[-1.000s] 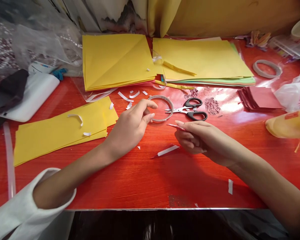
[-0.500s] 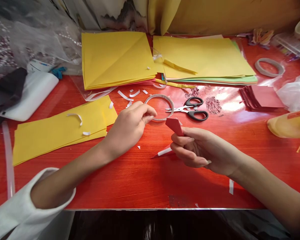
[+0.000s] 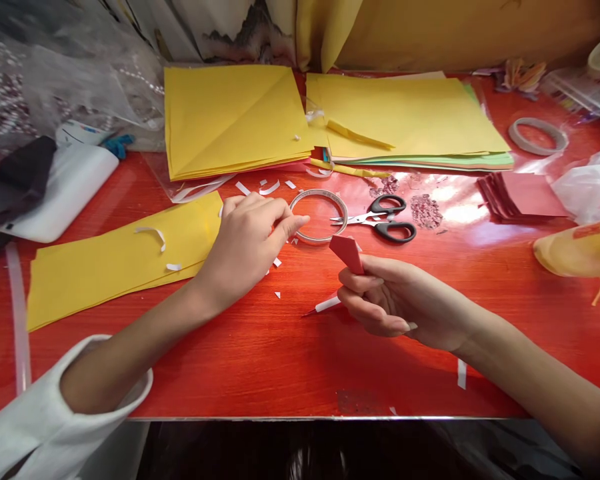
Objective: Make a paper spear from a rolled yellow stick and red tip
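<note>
My right hand [image 3: 390, 300] pinches a small folded piece of red paper [image 3: 347, 253] between thumb and fingers, its pointed end up, with a bit of white at its right edge. My left hand [image 3: 253, 243] hovers just left of a thin roll of tape [image 3: 344, 200]. Its fingers are loosely curled, the thumb stands apart, and nothing shows between them. Black-handled scissors [image 3: 394, 231] lie partly open, blade tips over the tape ring. Under my right fingers is a white pen-like tool [image 3: 327, 304] with a thin tip. White paper scraps [image 3: 277, 263] lie near my left hand.
Yellow paper strips [image 3: 115, 267] lie at left, and yellow sheets [image 3: 235, 120] are stacked behind. Right of these are another paper stack [image 3: 410, 113], a second tape roll [image 3: 537, 137], dark red paper squares [image 3: 530, 193] and a yellowish bottle [image 3: 577, 250]. A white-and-black object [image 3: 65, 193] stands far left.
My left hand has shifted slightly left, and its thumb has moved away from the fingers. New white scraps show on the table below it. My right hand has barely moved, still with the red paper.
</note>
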A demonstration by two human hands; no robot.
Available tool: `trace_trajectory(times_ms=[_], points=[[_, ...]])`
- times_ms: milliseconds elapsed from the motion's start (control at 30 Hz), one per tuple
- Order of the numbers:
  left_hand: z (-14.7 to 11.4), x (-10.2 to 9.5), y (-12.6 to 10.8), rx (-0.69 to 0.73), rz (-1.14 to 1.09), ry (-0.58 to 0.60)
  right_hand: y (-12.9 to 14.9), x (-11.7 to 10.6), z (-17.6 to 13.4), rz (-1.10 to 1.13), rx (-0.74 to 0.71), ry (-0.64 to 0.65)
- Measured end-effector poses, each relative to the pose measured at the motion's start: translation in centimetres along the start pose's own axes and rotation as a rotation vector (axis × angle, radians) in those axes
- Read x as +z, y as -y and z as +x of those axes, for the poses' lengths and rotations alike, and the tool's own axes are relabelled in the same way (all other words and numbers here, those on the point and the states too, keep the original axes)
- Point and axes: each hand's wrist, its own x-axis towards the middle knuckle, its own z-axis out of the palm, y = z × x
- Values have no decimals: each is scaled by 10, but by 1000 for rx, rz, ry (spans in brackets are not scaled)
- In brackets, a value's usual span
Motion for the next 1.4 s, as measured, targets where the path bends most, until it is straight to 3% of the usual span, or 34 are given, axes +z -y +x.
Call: trace_trajectory(times_ms=[100,200,367,500,600,733,833,933,1000,1067,1133,1233,1267,1400], points=[[1,-2,0,-23,-21,-60,1,-1,0,7,0,3],[1,-4,2,-52,-56,-29,1,-2,0,8,-12,11],[-1,-8,5,43,-144,-46,1,-4,0,-8,-19,2],[-3,-14,4,-94,-248,-27,0,-5,1,-22,-25,0],[-1,-14,3,-159,-205,-4,1,-5,1,-28,-22,-15],[2,-6,4,-54,-129,15,2,-3,0,-14,-13,-6],[1,-1,0,41,-299,133,3,-2,0,-8,-6,17],[-4,-2,-9,-32,-538,290,0,-1,1,-26,-1,50],[-7,-3,-15,-78,-612,278,-1,3,1,-67,17,82],[-8,-3,-18,-102,-663,222,0,6,-2,-201,5,58],[-8,-2,-17,-115,-710,171,8,6,-8,-491,-129,-114],[-6,3,-12,-135,-757,129,27,-10,-22,-1199,-609,-642],[-5,5,-9,-143,-762,135,33,-19,-26,-1395,-690,-764],[-5,16,0,-141,-695,250,48,-55,-33,-1807,-553,-795]])
